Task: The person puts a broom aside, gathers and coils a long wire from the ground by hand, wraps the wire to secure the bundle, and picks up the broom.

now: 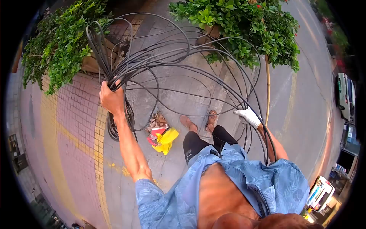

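Note:
My left hand (pixel 111 96), bare, is wrapped round a thick bundle of black cable (pixel 129 66) at the left, with loops rising above it and more coils hanging below. Over at the right, my right hand (pixel 248 115) wears a white glove and has its fingers closed on several strands of the same cable. Wide loose loops arch between the two hands, and some strands fall over my right forearm. On the paving between my left arm and my feet lie a yellow bag (pixel 166 140) and brown dry leaves (pixel 157 121).
Leafy bushes in planters stand at the upper left (pixel 57 49) and top centre (pixel 244 30). A bamboo pole (pixel 268 89) rises beside the right bush. The road (pixel 305 95) runs along the right, with a white car (pixel 345 95) and another vehicle (pixel 320 194) at its side.

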`<state>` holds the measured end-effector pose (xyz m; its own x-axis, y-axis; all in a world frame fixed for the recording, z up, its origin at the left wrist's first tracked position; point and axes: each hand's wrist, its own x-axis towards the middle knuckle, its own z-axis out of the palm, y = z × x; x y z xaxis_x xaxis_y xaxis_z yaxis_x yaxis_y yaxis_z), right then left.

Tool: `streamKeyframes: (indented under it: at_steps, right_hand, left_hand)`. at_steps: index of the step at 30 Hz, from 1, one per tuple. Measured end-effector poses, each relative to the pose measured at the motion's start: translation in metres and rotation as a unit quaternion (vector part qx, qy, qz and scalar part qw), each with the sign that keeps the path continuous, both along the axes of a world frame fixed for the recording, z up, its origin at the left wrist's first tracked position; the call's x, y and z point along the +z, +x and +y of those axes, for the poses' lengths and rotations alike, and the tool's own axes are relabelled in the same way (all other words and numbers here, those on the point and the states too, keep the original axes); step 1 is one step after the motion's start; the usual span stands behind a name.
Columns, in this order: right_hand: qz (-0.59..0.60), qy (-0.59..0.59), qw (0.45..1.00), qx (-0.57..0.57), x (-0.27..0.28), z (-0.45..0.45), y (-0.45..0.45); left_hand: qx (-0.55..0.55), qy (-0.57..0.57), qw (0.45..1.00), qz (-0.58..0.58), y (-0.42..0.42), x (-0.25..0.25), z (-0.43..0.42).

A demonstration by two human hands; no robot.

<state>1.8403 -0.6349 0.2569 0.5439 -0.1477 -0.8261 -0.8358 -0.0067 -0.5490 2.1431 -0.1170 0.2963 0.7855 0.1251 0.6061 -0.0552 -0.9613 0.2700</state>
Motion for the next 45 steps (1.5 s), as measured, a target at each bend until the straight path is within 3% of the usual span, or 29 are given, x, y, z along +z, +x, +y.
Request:
streamKeyframes:
  at_steps: [3,8,13,16,19,25,26,31,33,35,37,39,44,45]
  right_hand:
    - [0.007,-0.075,0.997,0.017,0.01,-0.007,-0.001]
    - [0.039,-0.104,0.993,0.047,-0.021,-0.044,-0.038]
    - [0.011,-0.087,0.991,0.101,-0.098,-0.085,-0.1]
    - [-0.046,-0.099,0.987,0.117,-0.139,-0.12,-0.151]
    - [-0.051,-0.072,0.99,0.106,-0.117,-0.134,-0.205]
    - [-0.068,-0.117,0.966,0.222,-0.129,-0.202,-0.265]
    - [-0.132,-0.104,0.958,0.232,-0.156,-0.208,-0.274]
    - [-0.163,-0.148,0.941,0.256,-0.156,-0.211,-0.309]
    - [-0.15,-0.116,0.925,0.328,-0.144,-0.212,-0.32]
    - [-0.118,-0.16,0.918,0.343,-0.136,-0.201,-0.334]
    - [-0.093,-0.12,0.932,0.329,-0.151,-0.2,-0.343]
    - [-0.2,-0.154,0.876,0.411,-0.166,-0.194,-0.354]
    - [-0.085,-0.14,0.867,0.471,-0.136,-0.115,-0.372]
    - [-0.126,-0.169,0.832,0.514,-0.143,-0.097,-0.375]
  left_hand:
    - [0.028,-0.014,0.999,0.036,-0.046,-0.02,-0.022]
    - [0.077,-0.03,0.995,0.055,-0.142,-0.05,-0.051]
    - [0.117,-0.026,0.992,0.033,-0.264,-0.071,-0.084]
    - [0.126,-0.028,0.991,0.03,-0.347,-0.066,-0.119]
    - [0.137,-0.042,0.989,0.028,-0.436,-0.035,-0.137]
    - [0.186,-0.084,0.978,0.034,-0.58,0.013,-0.176]
    - [0.194,-0.093,0.976,0.037,-0.602,0.005,-0.172]
    - [0.243,-0.151,0.957,0.038,-0.705,-0.012,-0.183]
    - [0.269,-0.182,0.945,0.043,-0.742,-0.012,-0.187]
    - [0.287,-0.178,0.94,0.05,-0.777,-0.015,-0.184]
    - [0.321,-0.181,0.928,0.058,-0.813,-0.026,-0.183]
    - [0.351,-0.204,0.911,0.068,-0.857,-0.043,-0.173]
    - [0.418,-0.285,0.858,0.088,-0.993,-0.075,-0.153]
    - [0.431,-0.298,0.846,0.096,-1.023,-0.085,-0.146]
